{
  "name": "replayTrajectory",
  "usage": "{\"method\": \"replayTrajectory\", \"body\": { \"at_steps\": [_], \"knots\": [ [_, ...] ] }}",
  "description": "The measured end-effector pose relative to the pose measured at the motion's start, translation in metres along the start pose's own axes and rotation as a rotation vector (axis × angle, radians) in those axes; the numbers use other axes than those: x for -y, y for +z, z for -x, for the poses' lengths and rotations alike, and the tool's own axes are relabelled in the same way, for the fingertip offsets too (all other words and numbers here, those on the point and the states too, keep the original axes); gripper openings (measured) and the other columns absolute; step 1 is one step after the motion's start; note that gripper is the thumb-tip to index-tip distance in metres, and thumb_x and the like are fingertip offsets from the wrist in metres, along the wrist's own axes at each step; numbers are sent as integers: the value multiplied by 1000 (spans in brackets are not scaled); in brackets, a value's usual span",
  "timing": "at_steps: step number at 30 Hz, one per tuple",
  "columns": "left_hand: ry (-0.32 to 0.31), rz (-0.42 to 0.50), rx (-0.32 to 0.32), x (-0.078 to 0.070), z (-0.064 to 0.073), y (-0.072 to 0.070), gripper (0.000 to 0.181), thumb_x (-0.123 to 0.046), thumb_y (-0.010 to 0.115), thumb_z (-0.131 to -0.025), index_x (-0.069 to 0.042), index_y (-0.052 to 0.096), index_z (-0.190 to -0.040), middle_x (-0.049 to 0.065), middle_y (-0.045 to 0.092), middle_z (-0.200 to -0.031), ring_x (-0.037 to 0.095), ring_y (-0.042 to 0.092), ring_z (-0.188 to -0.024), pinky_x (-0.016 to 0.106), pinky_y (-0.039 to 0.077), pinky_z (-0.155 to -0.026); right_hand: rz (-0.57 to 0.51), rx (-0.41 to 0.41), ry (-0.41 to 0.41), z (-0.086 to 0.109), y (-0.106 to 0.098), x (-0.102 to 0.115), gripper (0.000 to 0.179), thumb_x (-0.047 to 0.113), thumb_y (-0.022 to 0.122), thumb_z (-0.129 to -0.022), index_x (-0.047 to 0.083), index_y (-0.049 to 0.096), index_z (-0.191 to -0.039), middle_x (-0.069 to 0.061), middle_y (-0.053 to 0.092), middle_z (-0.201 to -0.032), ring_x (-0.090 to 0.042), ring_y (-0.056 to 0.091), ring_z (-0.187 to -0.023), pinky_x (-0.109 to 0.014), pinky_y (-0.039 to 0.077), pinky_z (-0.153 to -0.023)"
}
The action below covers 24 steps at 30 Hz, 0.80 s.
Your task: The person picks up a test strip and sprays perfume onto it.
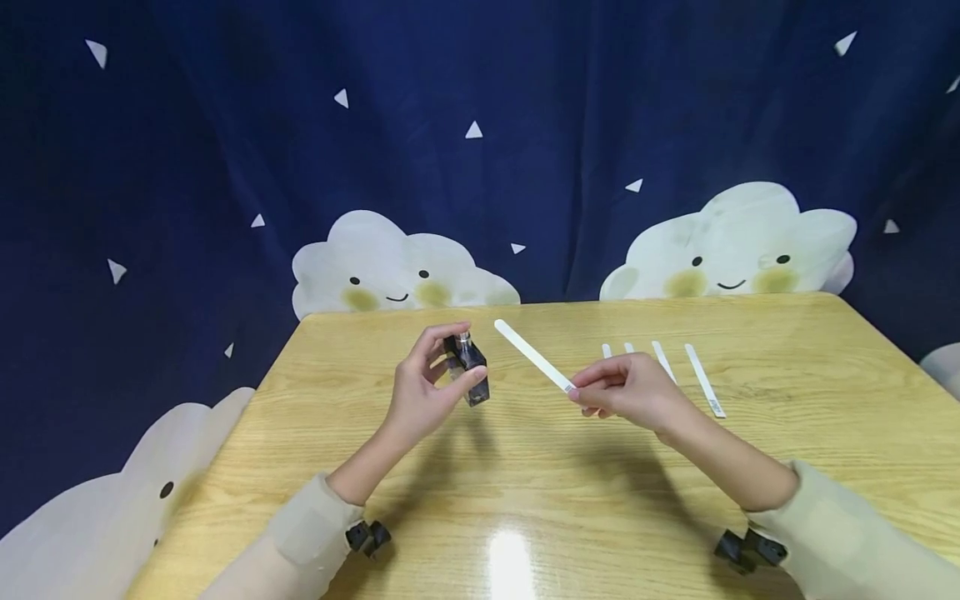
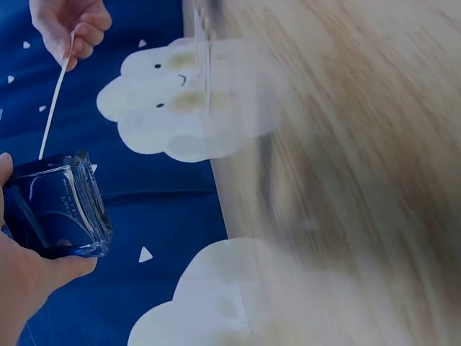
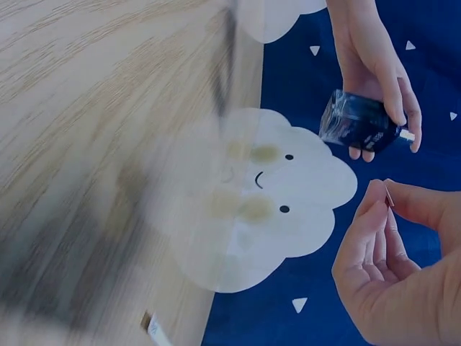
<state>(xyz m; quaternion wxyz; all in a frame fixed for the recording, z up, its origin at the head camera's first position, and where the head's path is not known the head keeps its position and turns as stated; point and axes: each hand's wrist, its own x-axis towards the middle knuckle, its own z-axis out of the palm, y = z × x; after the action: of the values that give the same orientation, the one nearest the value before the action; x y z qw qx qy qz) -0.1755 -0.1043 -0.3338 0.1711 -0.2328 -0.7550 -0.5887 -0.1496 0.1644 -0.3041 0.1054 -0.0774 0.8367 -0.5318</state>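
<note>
In the head view my left hand (image 1: 423,387) grips a dark glass perfume bottle (image 1: 471,377) above the table, its index finger on the metal sprayer (image 1: 464,337). The bottle tilts, and its clear thick base (image 2: 90,202) shows in the left wrist view. My right hand (image 1: 633,390) pinches a white paper test strip (image 1: 534,356) by its printed lower end. The strip slants up toward the bottle, with its free tip apart from the sprayer. In the right wrist view the pinched strip (image 3: 389,194) appears almost edge-on.
On the wooden table (image 1: 525,467), several more white strips lie in a row at the right, such as the outermost strip (image 1: 705,381); my right hand partly hides some. Behind the table hangs a dark blue curtain (image 1: 480,183) with printed clouds. Each sleeve carries a small black device (image 1: 367,538).
</note>
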Motion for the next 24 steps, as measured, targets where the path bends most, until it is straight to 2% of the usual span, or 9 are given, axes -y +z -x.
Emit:
{"method": "replayTrajectory", "body": {
  "at_steps": [5, 8, 14, 21, 24],
  "knots": [
    [-22, 3, 64, 2, 0, -4, 50, -3, 72, -83, -9, 51, -129, 13, 56, -133, 31, 57, -122, 44, 48, -103, 15, -15, 39, 1, -12, -9, 35, 20, 73, -85, -5, 68, -108, 7, 73, -76, -8, 68, -70, -24, 56, -65],
    [-34, 0, 92, 3, 0, -6, 49, -3, 70, -85, -8, 50, -129, 13, 54, -133, 31, 56, -122, 45, 47, -105, 6, -18, 60, 2, -21, -16, 38, 21, 73, -85, -6, 67, -110, 9, 73, -77, -9, 69, -72, -25, 58, -68],
    [-32, -14, 117, 10, 1, -10, 50, -3, 70, -85, -6, 49, -130, 12, 53, -132, 29, 56, -120, 44, 47, -105, -13, -36, 103, 4, -39, -34, 42, 22, 73, -84, -8, 65, -114, 13, 72, -75, -6, 68, -69, -25, 59, -70],
    [-26, -4, 132, 11, 2, -12, 49, -4, 71, -85, -10, 50, -130, 12, 53, -133, 33, 55, -122, 48, 45, -106, -42, -67, 164, 5, -68, -62, 32, 20, 72, -86, -3, 67, -109, 12, 71, -75, -4, 66, -69, -24, 60, -71],
    [-30, -4, 136, 12, 2, -14, 50, -4, 71, -85, -7, 50, -130, 11, 53, -133, 32, 55, -123, 49, 44, -107, -39, -85, 190, 6, -80, -72, 28, 22, 72, -86, 3, 69, -106, 12, 71, -79, -3, 67, -72, -25, 60, -74]
  ]
}}
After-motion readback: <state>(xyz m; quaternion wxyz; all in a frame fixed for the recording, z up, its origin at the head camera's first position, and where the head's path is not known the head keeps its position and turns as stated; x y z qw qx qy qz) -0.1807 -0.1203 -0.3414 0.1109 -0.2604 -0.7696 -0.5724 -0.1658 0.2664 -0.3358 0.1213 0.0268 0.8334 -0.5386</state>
